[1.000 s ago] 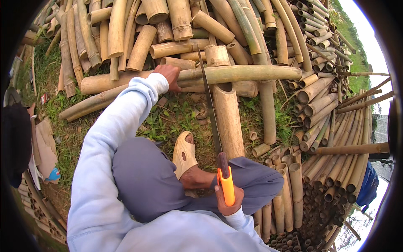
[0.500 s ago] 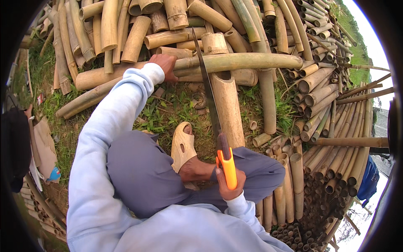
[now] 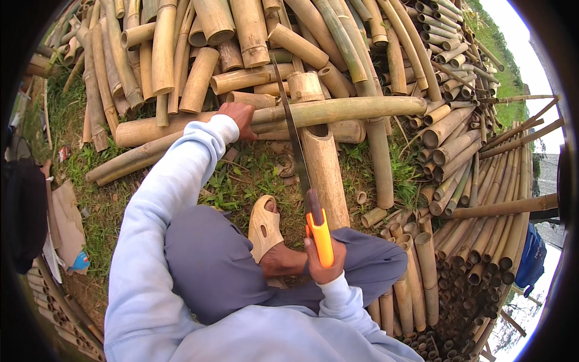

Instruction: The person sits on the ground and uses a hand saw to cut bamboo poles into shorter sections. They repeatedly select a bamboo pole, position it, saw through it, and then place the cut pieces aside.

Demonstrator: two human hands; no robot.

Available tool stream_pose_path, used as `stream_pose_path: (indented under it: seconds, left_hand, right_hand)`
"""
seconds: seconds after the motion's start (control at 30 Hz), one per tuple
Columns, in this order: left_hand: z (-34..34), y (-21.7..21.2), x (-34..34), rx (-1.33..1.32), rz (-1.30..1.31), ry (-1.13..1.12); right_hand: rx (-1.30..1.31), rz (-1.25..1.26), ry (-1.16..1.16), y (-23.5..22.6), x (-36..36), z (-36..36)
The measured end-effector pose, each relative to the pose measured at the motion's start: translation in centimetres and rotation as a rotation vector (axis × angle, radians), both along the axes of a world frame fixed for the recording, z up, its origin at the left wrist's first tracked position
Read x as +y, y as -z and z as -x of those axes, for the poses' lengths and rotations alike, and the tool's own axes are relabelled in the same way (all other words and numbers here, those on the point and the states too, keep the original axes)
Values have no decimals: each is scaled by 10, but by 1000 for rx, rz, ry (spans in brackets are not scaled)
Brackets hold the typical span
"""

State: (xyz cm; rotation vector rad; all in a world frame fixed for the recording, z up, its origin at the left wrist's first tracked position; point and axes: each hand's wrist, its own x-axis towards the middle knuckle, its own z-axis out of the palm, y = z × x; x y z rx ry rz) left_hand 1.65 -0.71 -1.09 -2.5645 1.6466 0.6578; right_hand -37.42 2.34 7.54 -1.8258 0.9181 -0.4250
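A hand saw point(image 3: 300, 151) with an orange handle is in my right hand point(image 3: 327, 260), fingers wrapped round the grip. Its long dark blade points away from me and crosses a bamboo pole point(image 3: 356, 108) that lies sideways. To the left of the blade, my left hand point(image 3: 240, 119) is closed over the same pole. Under the pole, just right of the blade, runs a thick, pale bamboo piece point(image 3: 325, 175) with its open end facing up. Whether the teeth have cut into the pole I cannot tell.
Many cut bamboo pieces point(image 3: 250, 36) are heaped ahead. More bamboo stacks point(image 3: 452, 145) and upright bundled tubes point(image 3: 425, 259) stand to the right. Below the pole are grass point(image 3: 247, 175) and my sandalled foot point(image 3: 265, 229). A flattened cardboard sheet point(image 3: 69, 217) lies at the left.
The whole view has shifted, so the pole and heap sit lower in the picture. My right hand and the saw handle are slightly further left; both holds are unchanged.
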Motion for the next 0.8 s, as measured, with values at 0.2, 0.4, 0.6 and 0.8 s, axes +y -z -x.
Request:
stream_pose_path:
  seconds: [0.2, 0.4, 0.6, 0.8]
  left_hand:
    - [6, -14, 0, -20, -13, 2]
    - [-1, 3, 4, -20, 31, 10]
    - [2, -13, -4, 1, 56, 6]
    - [2, -15, -29, 8, 73, 61]
  right_hand:
    - [-52, -19, 11, 24, -26, -45]
    - [-22, 137, -71, 0, 12, 20]
    - [-107, 37, 2, 25, -41, -69]
    - [-142, -3, 63, 14, -61, -72]
